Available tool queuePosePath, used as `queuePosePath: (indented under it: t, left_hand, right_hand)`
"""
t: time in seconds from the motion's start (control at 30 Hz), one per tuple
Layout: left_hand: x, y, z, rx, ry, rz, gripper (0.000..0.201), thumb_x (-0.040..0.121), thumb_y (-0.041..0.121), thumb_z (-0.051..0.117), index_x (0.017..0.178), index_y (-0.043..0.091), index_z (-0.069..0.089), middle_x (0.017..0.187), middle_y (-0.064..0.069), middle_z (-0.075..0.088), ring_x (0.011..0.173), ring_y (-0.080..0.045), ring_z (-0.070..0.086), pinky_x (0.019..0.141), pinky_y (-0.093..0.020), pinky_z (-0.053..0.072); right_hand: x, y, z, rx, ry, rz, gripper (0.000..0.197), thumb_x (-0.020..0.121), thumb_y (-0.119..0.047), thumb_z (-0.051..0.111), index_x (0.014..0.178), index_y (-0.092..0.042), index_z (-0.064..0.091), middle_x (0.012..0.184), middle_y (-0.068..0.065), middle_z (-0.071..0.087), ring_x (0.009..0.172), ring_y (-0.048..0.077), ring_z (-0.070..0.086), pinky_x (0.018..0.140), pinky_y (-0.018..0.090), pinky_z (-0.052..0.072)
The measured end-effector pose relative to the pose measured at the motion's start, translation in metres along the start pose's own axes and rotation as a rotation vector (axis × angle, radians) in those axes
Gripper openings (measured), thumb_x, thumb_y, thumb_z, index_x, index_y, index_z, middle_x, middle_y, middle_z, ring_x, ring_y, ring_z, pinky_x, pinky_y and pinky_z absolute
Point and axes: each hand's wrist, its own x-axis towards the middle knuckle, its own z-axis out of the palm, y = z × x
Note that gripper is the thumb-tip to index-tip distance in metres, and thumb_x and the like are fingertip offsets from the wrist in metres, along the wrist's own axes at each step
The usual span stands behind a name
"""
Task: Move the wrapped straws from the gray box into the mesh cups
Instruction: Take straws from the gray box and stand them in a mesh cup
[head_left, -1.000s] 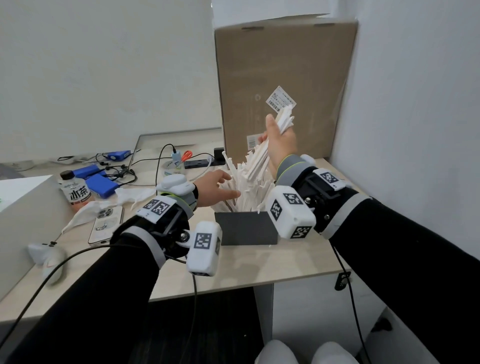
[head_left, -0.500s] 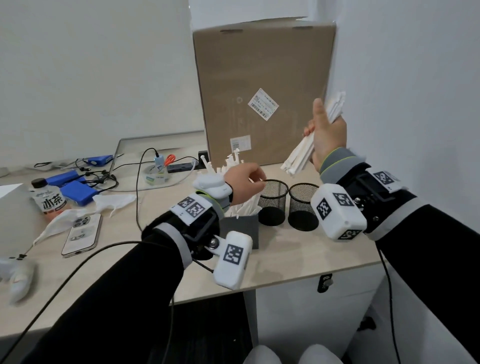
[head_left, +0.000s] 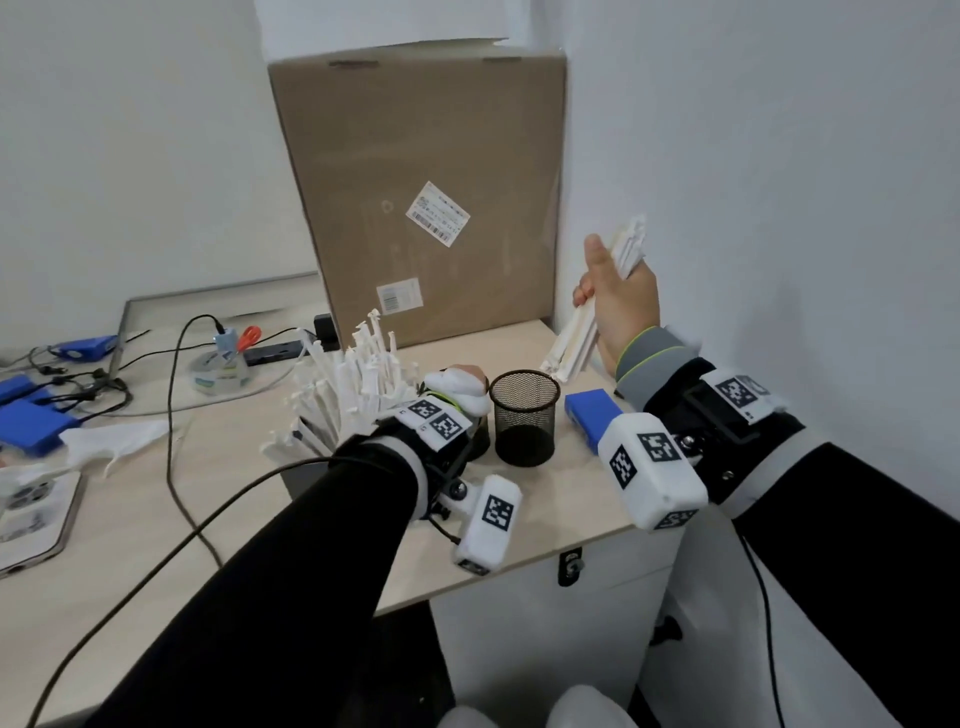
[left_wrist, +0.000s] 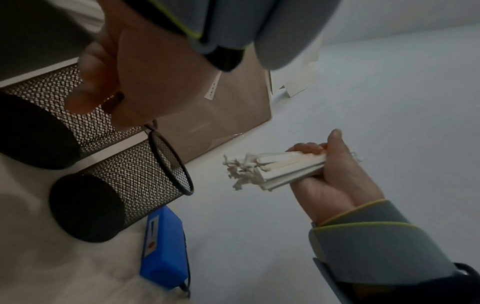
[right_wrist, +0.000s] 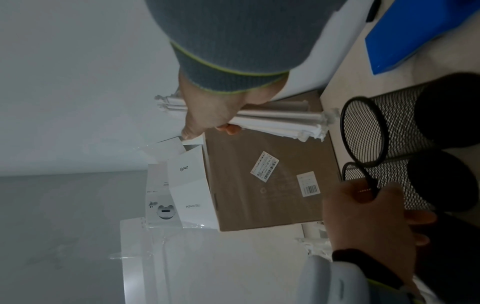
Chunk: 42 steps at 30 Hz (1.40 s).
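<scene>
My right hand (head_left: 597, 283) grips a bundle of white wrapped straws (head_left: 574, 343), held slanted in the air just above and right of the black mesh cups. The bundle's lower ends (right_wrist: 314, 127) hang close to the rim of the right mesh cup (head_left: 524, 415). My left hand (head_left: 462, 376) holds the left mesh cup (left_wrist: 39, 115), with thumb and fingers (right_wrist: 363, 197) pinching its rim. That cup is mostly hidden behind my wrist in the head view. The gray box (head_left: 306, 475) stands left of the cups, with many wrapped straws (head_left: 353, 379) sticking up from it.
A tall cardboard box (head_left: 426, 197) stands right behind the cups and a wall closes the right side. A blue block (head_left: 592, 415) lies right of the cups. Cables, tape, blue packs, tissue and a phone lie at the left. The desk edge (head_left: 519, 566) is near.
My left hand left the straws in the gray box and took hold of the left mesh cup. My right hand brought the bundle to the right and down towards the cups.
</scene>
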Motion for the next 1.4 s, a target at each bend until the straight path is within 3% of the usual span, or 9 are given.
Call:
queuePosePath:
  t: [0.2, 0.37, 0.5, 0.63, 0.8, 0.9, 1.1, 1.23, 1.4]
  left_hand:
    - [-0.005, 0.001, 0.002, 0.078, 0.041, 0.070, 0.026, 0.092, 0.006, 0.052, 0.114, -0.003, 0.063, 0.116, -0.017, 0.066, 0.068, -0.020, 0.049, 0.040, -0.016, 0.034]
    - [-0.019, 0.003, 0.003, 0.066, 0.004, 0.080, 0.023, 0.088, 0.007, 0.054, 0.106, 0.003, 0.067, 0.084, -0.008, 0.062, 0.072, -0.021, 0.056, 0.060, -0.025, 0.050]
    - [-0.031, 0.000, 0.004, 0.041, -0.014, 0.108, 0.019, 0.087, 0.007, 0.056, 0.100, 0.003, 0.069, 0.078, -0.005, 0.062, 0.068, -0.021, 0.060, 0.070, -0.028, 0.055]
    - [-0.049, -0.007, 0.007, 0.014, 0.016, 0.155, 0.018, 0.085, 0.013, 0.058, 0.098, 0.008, 0.070, 0.081, -0.003, 0.062, 0.078, -0.022, 0.066, 0.078, -0.031, 0.057]
    - [-0.068, -0.015, 0.008, -0.005, 0.038, 0.197, 0.017, 0.088, 0.016, 0.055, 0.084, 0.007, 0.069, 0.076, -0.006, 0.060, 0.084, -0.026, 0.066, 0.086, -0.035, 0.053]
    - [-0.075, -0.022, 0.009, -0.067, 0.042, 0.214, 0.021, 0.089, 0.016, 0.055, 0.094, 0.005, 0.072, 0.079, -0.006, 0.062, 0.083, -0.025, 0.062, 0.085, -0.034, 0.052]
    - [-0.080, -0.033, 0.012, -0.123, 0.083, 0.282, 0.024, 0.090, 0.019, 0.057, 0.106, 0.009, 0.073, 0.106, -0.005, 0.071, 0.100, -0.021, 0.063, 0.076, -0.017, 0.039]
    - [-0.079, -0.038, 0.010, -0.156, 0.087, 0.306, 0.023, 0.090, 0.020, 0.060, 0.106, 0.011, 0.073, 0.110, -0.002, 0.070, 0.102, -0.017, 0.062, 0.073, -0.011, 0.034]
    - [-0.080, -0.043, 0.009, -0.163, 0.060, 0.316, 0.021, 0.088, 0.019, 0.062, 0.104, 0.010, 0.073, 0.106, -0.004, 0.072, 0.098, -0.018, 0.064, 0.080, -0.019, 0.042]
  right_hand:
    - [-0.003, 0.002, -0.007, 0.016, -0.003, 0.027, 0.033, 0.089, -0.034, 0.061, 0.066, -0.018, 0.044, 0.042, -0.008, 0.044, 0.048, 0.016, 0.043, 0.067, 0.035, 0.044]
    - [-0.005, 0.004, 0.003, 0.031, -0.041, 0.028, 0.034, 0.090, -0.035, 0.060, 0.066, -0.018, 0.044, 0.040, -0.010, 0.045, 0.049, 0.017, 0.043, 0.066, 0.035, 0.043]
    - [-0.009, 0.007, 0.015, 0.015, -0.099, 0.035, 0.037, 0.089, -0.038, 0.059, 0.063, -0.017, 0.042, 0.039, -0.010, 0.045, 0.050, 0.018, 0.044, 0.063, 0.035, 0.043]
    - [-0.019, 0.009, 0.035, -0.007, -0.167, 0.021, 0.037, 0.091, -0.035, 0.058, 0.063, -0.018, 0.043, 0.043, -0.008, 0.045, 0.050, 0.016, 0.045, 0.059, 0.029, 0.042]
    - [-0.030, 0.023, 0.058, -0.088, -0.263, 0.043, 0.036, 0.090, -0.039, 0.058, 0.065, -0.018, 0.044, 0.044, -0.009, 0.047, 0.050, 0.014, 0.048, 0.067, 0.032, 0.045]
    - [-0.034, 0.038, 0.063, -0.144, -0.309, 0.077, 0.034, 0.089, -0.042, 0.058, 0.068, -0.019, 0.045, 0.045, -0.009, 0.049, 0.051, 0.012, 0.051, 0.074, 0.035, 0.046]
    - [-0.046, 0.065, 0.057, -0.279, -0.403, 0.114, 0.043, 0.091, -0.043, 0.054, 0.058, -0.017, 0.049, 0.050, -0.005, 0.054, 0.058, 0.014, 0.061, 0.090, 0.042, 0.047]
    - [-0.053, 0.072, 0.049, -0.369, -0.478, 0.181, 0.042, 0.093, -0.046, 0.050, 0.065, -0.015, 0.055, 0.064, -0.001, 0.062, 0.080, 0.019, 0.068, 0.100, 0.040, 0.043]
    - [-0.065, 0.076, 0.042, -0.556, -0.540, 0.219, 0.039, 0.091, -0.045, 0.053, 0.087, -0.010, 0.068, 0.078, -0.010, 0.066, 0.076, 0.009, 0.058, 0.086, 0.031, 0.044]
